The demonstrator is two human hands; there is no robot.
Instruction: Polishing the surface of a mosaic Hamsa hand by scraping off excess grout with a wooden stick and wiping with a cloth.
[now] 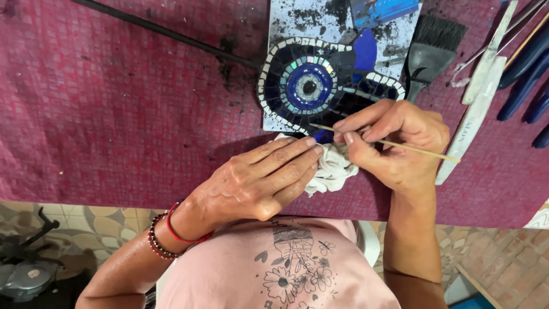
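Left hand: the left hand (pixel 260 180) lies flat, fingers stretched out together, pressing on a white cloth (pixel 329 169) at the near edge of the mosaic; it grips nothing, only rests on the cloth.
Right hand: the right hand (pixel 394 140) is pinched closed around a thin wooden stick (pixel 389 143), thumb and fingertips holding it near the middle.
Stick: it lies almost level, its pointed end touching the dark lower edge of the mosaic piece (pixel 320 86), the other end reaching out past the hand to the right.
Mosaic piece: an eye-like shape of dark blue tiles with a white tile border and a round blue centre, lying on a pale board (pixel 286 17) speckled with black grit, just beyond both hands.
Cloth: crumpled, tucked between the two hands, touching the mosaic's near edge.
Table cover: a purplish-red cloth (pixel 114 103) with a fine square pattern, smudged black near the mosaic.
Brush: a black flat brush (pixel 432 48) lies just right of the mosaic.
Other tools: a pale flat stick (pixel 474 117) and blue handles (pixel 526 68) lie at the far right.
Wrist: red and dark bead bracelets (pixel 166 234) circle the left wrist.
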